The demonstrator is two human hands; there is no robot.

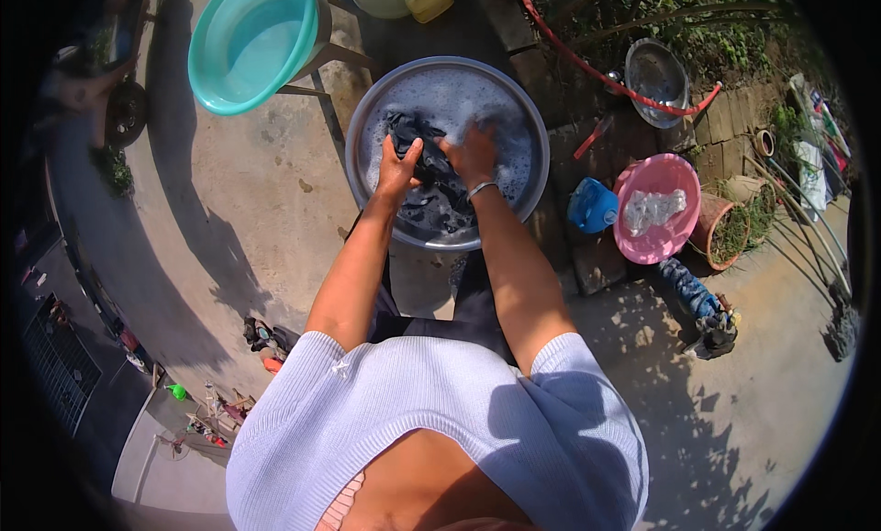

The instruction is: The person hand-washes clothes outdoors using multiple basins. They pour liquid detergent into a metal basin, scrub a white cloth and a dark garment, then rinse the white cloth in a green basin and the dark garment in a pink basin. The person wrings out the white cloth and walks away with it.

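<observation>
Here left hand point(396, 167) and right hand point(473, 155) both gripping dark cloth point(431, 178) in soapy basin point(367, 118)

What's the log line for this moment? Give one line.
left hand: grips cloth | right hand: grips cloth | cloth: in basin, soapy water

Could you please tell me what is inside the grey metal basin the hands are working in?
The grey basin holds foamy water and a dark garment, gripped by both hands; its bottom is hidden.

We see a turquoise basin point(250, 43) tilted on a stand. Well to its right lies a pink basin point(657, 207), a blue jug point(592, 206) just beside it, a metal bowl point(657, 78) above.
</observation>
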